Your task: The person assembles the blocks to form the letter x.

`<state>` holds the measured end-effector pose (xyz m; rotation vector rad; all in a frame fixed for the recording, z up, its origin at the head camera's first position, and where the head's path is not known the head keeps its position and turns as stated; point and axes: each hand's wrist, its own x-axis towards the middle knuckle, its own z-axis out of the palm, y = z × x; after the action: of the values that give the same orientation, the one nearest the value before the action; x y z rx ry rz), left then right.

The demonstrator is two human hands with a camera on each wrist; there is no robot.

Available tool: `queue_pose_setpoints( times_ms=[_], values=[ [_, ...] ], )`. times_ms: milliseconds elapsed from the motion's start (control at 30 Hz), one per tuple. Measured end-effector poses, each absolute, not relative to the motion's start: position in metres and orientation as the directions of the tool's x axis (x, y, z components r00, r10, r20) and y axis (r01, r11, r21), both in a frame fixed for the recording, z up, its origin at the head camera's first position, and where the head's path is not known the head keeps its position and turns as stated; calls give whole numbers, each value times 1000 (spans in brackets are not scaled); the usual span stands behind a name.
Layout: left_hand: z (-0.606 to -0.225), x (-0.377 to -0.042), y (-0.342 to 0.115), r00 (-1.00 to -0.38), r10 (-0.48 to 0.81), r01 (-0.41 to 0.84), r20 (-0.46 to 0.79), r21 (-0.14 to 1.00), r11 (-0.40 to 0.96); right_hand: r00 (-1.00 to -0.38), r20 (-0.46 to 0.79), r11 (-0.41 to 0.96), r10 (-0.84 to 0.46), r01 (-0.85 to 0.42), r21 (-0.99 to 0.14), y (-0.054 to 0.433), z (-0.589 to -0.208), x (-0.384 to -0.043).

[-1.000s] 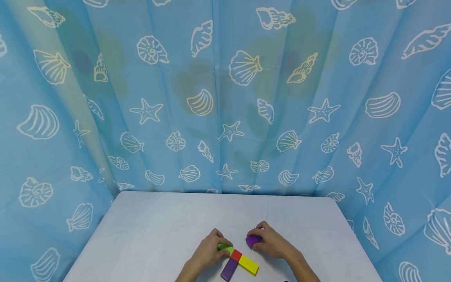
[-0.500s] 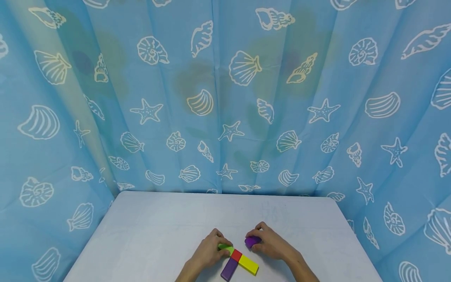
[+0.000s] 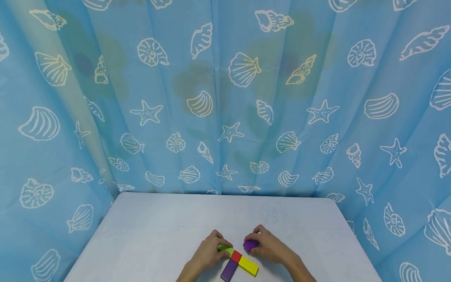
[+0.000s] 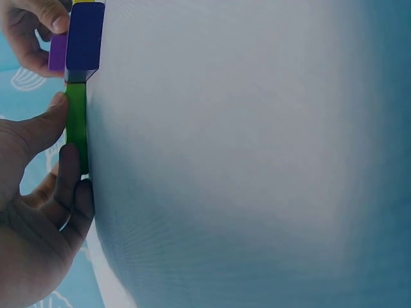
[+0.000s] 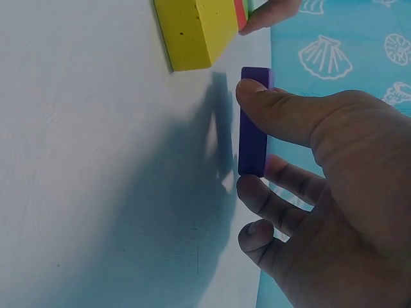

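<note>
Four-armed in part, a group of blocks lies on the table: a red block in the middle, touched by a green block, a dark purple block and a yellow block. My left hand pinches the green block between thumb and fingers, plainly seen in the left wrist view. Up and right of the red block, my right hand holds a brighter purple block between thumb and fingers. In the right wrist view its shadow falls apart from it, so it appears raised off the table.
The white table stretches behind and to both sides of the hands. A blue curtain with white shell prints stands around the table's back and sides.
My right hand has shifted slightly left and toward me with the purple block, closer to the red block. My left hand and the other blocks have stayed put.
</note>
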<state>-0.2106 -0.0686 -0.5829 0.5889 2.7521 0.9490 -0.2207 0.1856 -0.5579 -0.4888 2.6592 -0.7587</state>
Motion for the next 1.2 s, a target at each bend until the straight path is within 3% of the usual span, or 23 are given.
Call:
queue_pose_setpoints(
  times_ms=[1200],
  values=[
    [-585, -212, -69, -912, 405, 278, -55, 644, 713, -853, -196, 789, -483, -327, -521, 175, -566, -214]
  ],
)
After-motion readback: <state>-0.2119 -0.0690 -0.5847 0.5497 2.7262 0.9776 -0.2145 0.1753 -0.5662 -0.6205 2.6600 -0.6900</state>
